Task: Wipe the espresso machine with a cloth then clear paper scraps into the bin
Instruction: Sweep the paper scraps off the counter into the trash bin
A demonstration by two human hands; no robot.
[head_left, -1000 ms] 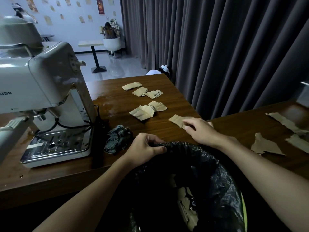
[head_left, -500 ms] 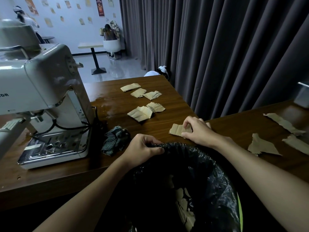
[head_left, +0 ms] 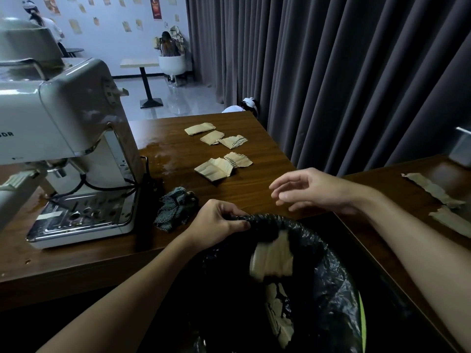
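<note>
Pinching the bag [head_left: 318,250] rim, the left hand [head_left: 216,222] is steadying it; the right hand [head_left: 313,191] is hovering open; remaining scraps [head_left: 216,170], mid-frame, look light, flimsy, best pinched at edges.

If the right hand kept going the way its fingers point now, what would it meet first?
The right hand points left, open above the table. Probably the crumpled cloth comes first, though depth is unclear.
</note>
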